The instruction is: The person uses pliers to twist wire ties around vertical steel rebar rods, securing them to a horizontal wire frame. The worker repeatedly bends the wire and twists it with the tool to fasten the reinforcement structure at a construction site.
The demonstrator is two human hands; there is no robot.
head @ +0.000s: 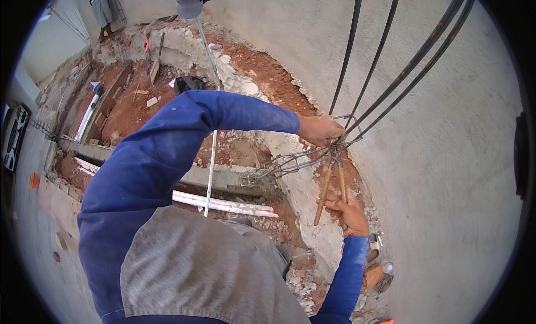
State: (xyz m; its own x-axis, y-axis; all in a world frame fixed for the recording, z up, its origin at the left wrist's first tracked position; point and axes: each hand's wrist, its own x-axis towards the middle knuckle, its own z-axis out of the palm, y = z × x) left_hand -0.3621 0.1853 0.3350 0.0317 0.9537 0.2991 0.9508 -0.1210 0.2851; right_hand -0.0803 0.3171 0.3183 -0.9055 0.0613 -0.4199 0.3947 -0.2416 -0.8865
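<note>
At the joint of a steel rebar cage (289, 163) and several tall upright bars (387, 52), my left hand (320, 129) is closed on the steel, its fingertips partly hidden. Just below, my right hand (351, 211) holds steel-fixer's end-cutting nippers (342, 179) by the right-hand handle. The two yellowish, textured handles stand apart, and the other one slants down left past my fingertips. The nippers' jaws are up against the joint, close beneath my left hand. What exactly the jaws touch is too small to tell.
A rendered wall (439, 169) rises close on the right. Red soil, rubble and a white pipe (226, 204) lie in a trench by a concrete ledge (314, 215). A long thin pole (212, 156) stands near my left arm. Another person (101, 10) stands far off at upper left.
</note>
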